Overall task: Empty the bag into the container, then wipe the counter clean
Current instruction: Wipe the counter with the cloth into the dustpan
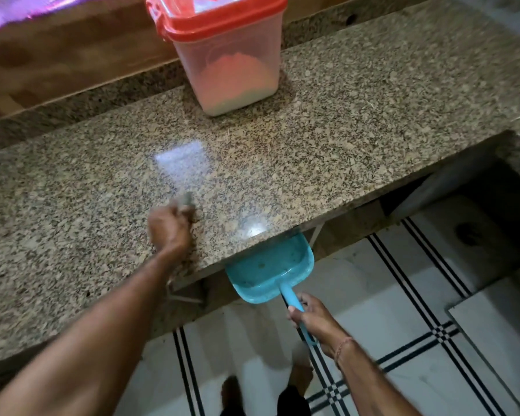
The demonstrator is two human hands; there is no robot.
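A clear plastic container [231, 64] with a red lid stands at the back of the speckled granite counter [357, 121], partly filled with pale powder. My left hand [168, 228] rests on the counter near its front edge, fingers closed on a small blurred grey thing [188, 201] that I cannot identify. My right hand [312, 318] grips the handle of a blue dustpan [267, 268], held just below the counter's front edge with its mouth tucked under the stone. A few crumbs lie in the pan. No bag is in view.
A wooden ledge [57, 64] runs behind the counter. To the right the counter ends at a dark recess [478, 205]. Below lies a white tiled floor with black stripes [418, 310]. My feet show at the bottom edge.
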